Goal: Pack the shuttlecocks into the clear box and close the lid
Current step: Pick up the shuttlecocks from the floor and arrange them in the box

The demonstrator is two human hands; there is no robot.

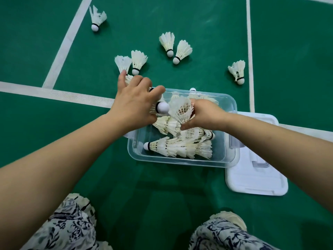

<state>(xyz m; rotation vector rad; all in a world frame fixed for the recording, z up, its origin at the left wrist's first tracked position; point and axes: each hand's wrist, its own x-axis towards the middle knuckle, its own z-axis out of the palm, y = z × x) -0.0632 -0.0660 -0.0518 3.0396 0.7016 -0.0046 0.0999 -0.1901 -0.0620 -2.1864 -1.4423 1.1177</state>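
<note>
Over a clear box (182, 160) on a green court floor (180, 18), the left hand (134, 103) curls around a shuttlecock (162, 107), apparently more than one, while the right hand (203, 114) grips another (181, 110) by its feathers. Several lie packed inside; six remain loose beyond. The white lid (255, 170) waits alongside. Featherlight and brittle, shuttlecocks are safest held at the cork.

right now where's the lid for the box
In the head view the white lid lies flat on the green floor, off the box, against the right side of the clear box and under the person's right forearm.
</note>
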